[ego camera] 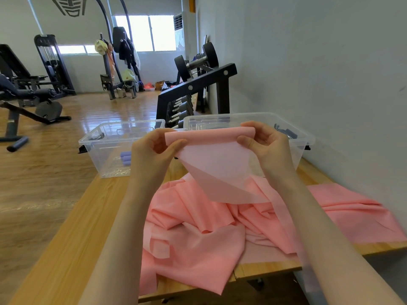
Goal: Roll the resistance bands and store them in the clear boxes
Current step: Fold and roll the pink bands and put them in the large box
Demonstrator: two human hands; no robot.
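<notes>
A pink resistance band (220,172) hangs between both hands, its top edge folded over into a first narrow roll. My left hand (154,148) pinches the left end of that rolled edge. My right hand (264,142) pinches the right end. The rest of the band trails down into a crumpled pink heap (209,234) on the wooden table (72,249). Two clear boxes stand behind the hands: the left box (103,146) holds rolled purple bands (126,158), and the right box (304,137) is partly hidden by my right hand.
A black dumbbell rack (198,89) stands behind the boxes along the grey wall (319,73). Gym machines (28,84) stand on the wooden floor at the far left. The table's left edge runs diagonally beside the floor.
</notes>
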